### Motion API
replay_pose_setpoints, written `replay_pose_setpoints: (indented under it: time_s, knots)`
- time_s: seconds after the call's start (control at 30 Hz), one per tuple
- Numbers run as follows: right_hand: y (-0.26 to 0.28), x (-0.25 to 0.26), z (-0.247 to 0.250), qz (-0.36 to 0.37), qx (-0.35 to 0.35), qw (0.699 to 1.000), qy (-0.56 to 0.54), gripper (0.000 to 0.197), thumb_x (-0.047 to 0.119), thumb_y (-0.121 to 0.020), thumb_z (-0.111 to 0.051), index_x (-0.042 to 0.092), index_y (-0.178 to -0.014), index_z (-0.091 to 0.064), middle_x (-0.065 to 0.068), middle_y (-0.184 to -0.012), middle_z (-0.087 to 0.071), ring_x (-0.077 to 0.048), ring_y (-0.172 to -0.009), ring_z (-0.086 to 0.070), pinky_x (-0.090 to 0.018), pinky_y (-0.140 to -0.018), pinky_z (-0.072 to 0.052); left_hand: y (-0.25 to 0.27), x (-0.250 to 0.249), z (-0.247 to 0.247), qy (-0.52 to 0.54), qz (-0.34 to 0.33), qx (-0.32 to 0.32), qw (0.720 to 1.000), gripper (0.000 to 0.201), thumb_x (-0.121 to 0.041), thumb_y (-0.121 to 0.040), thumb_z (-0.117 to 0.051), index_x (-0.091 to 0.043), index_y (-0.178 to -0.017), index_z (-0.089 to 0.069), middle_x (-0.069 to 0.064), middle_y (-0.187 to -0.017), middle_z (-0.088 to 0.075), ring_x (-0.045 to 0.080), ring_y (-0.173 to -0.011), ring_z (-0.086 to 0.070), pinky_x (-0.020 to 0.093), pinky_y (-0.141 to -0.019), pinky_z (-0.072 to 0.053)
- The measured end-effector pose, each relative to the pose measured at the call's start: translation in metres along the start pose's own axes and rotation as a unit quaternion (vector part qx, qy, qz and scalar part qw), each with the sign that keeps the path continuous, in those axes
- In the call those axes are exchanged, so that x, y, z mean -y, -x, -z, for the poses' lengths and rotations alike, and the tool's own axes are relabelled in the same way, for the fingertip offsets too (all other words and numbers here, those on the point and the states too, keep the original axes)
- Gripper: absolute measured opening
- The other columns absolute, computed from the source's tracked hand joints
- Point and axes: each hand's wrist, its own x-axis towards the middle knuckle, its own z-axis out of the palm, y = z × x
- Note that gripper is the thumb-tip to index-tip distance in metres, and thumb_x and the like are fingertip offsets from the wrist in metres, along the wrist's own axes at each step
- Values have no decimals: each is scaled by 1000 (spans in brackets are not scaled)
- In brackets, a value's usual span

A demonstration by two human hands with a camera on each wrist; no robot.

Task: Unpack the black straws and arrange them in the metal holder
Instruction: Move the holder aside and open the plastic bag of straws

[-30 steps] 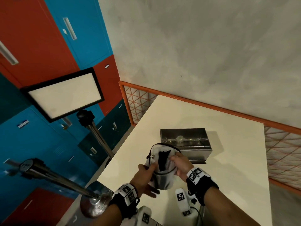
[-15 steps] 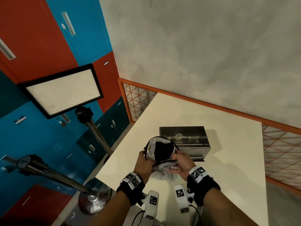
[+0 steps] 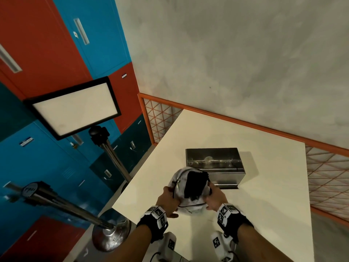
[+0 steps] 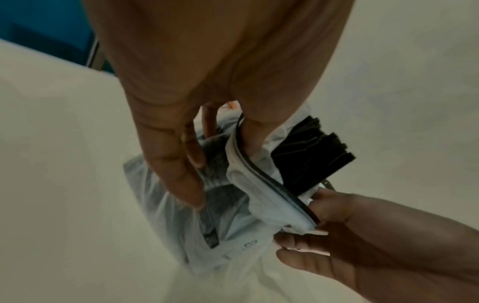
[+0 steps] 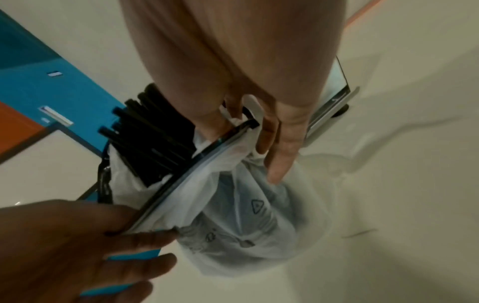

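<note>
Since half a second ago we see the translucent bag [image 3: 186, 188] pulled wider at its mouth, so more of the black straws [image 3: 195, 185] stand clear of it; the bag sits lower between the hands, close over the near part of the cream desk [image 3: 264, 186].

The left hand [image 3: 167, 202] pinches the near-left edge of the zip rim, thumb inside; the right hand [image 3: 215, 198] pinches the opposite edge, so each grip is closed on the plastic. In the left wrist view the straws [image 4: 313, 157] jut out beside the left hand [image 4: 207, 102]; in the right wrist view the right hand [image 5: 259, 102] hides part of them.

The metal holder [image 3: 214, 165] stands just beyond the bag, its near-left corner covered by it; what lies inside we cannot make out.

Small printed symbols show on the bag [image 5: 256, 207], a triangle among them, but no word is readable. The wrist bands carry square black-and-white markers.
</note>
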Motion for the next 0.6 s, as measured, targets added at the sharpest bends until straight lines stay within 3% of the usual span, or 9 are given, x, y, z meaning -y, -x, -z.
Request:
replay_pose_setpoints:
  time_s: [0.03,0.1,0.17,0.27,0.33,0.4,0.5,0.6]
  knots:
    - [6,5,6,8,-7,1000,0,60,14,-80,-58,28,-138,-49,-12,-124,-60,-33,-102,-63,-46,-81,-58,1,-4,4,-43,-25,-10,999,59,-21,-87,-69,-15,-135,-36,13,-125,-49,35,-102,-60,46,-68,-62]
    - [9,11,15,25,-17,999,-22,58,8,-80,-58,26,-134,-53,-10,-126,-51,-31,-103,-58,-48,-83,-57,-4,-13,10,-115,-83,-39,989,74,-30,-80,-69,-15,-144,-33,15,-134,-37,40,-116,-51,48,-81,-58]
    - [11,18,18,21,-1,997,-74,57,2,-81,-56,30,-130,-53,-4,-123,-49,-28,-101,-57,-47,-77,-59,-11,-26,15,-101,-100,-54,988,86,-38,-78,-65,-19,-152,-25,12,-144,-30,40,-122,-49,50,-86,-57]
    - [15,28,12,-4,62,987,-151,62,-2,-80,-53,37,-127,-42,5,-122,-49,-29,-108,-53,-51,-76,-57,-16,-41,18,-27,-69,-33,997,79,-36,-91,-59,-29,-157,-16,5,-153,-29,38,-126,-46,42,-61,-60]
    - [15,33,6,2,67,984,-168,63,-6,-77,-52,38,-122,-43,5,-119,-54,-31,-108,-55,-55,-75,-58,-16,-45,18,27,-38,19,999,67,-38,-92,-58,-37,-150,-25,3,-147,-41,38,-122,-50,52,-69,-61]
    - [12,33,0,46,48,983,-172,65,-10,-72,-50,40,-114,-46,0,-116,-60,-27,-108,-58,-56,-84,-56,-15,-41,16,54,-28,52,997,55,-42,-89,-59,-43,-139,-36,1,-137,-53,34,-115,-56,61,-79,-58]
    - [6,29,-2,106,40,977,-178,78,-13,-68,-50,31,-133,-45,-4,-135,-56,-19,-125,-51,-45,-108,-43,-13,-37,16,84,-25,59,994,56,-40,-88,-59,-44,-140,-38,3,-130,-60,34,-112,-60,56,-75,-60]
    - [1,23,-1,123,38,978,-166,86,-15,-70,-49,29,-144,-43,3,-137,-57,-13,-128,-50,-38,-110,-41,-8,-39,17,127,-15,77,989,44,-25,-96,-51,-40,-137,-42,6,-121,-62,38,-110,-60,50,-68,-59]
